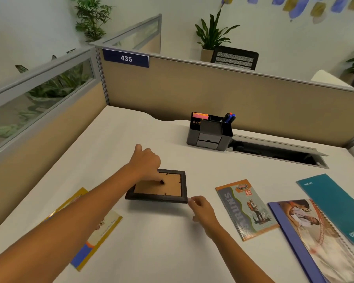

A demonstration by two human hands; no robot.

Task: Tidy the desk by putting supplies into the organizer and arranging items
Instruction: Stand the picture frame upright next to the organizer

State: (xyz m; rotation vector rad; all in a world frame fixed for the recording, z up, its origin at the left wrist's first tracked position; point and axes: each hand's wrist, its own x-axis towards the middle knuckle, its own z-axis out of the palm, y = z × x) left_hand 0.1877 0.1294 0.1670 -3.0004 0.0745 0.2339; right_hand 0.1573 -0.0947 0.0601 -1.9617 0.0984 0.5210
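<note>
Holding one frame [161,185] face down mid-counter [131,129]: left hand [146,160] grips its far edge, right hand [200,207] pinches its near corner. Four books; one reads "ARUN'S" [246,209]. One organizer [209,132] sits at the far edge.

tan cubicle partitions [213,86], potted plants [212,33]

Black picture frame [165,198], brown backing; teal folder [333,203].

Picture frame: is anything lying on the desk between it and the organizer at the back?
Nothing visible. The picture frame, held face down by the left hand and right hand, has bare desk between it and the organizer. The booklets lie off to the sides.
</note>
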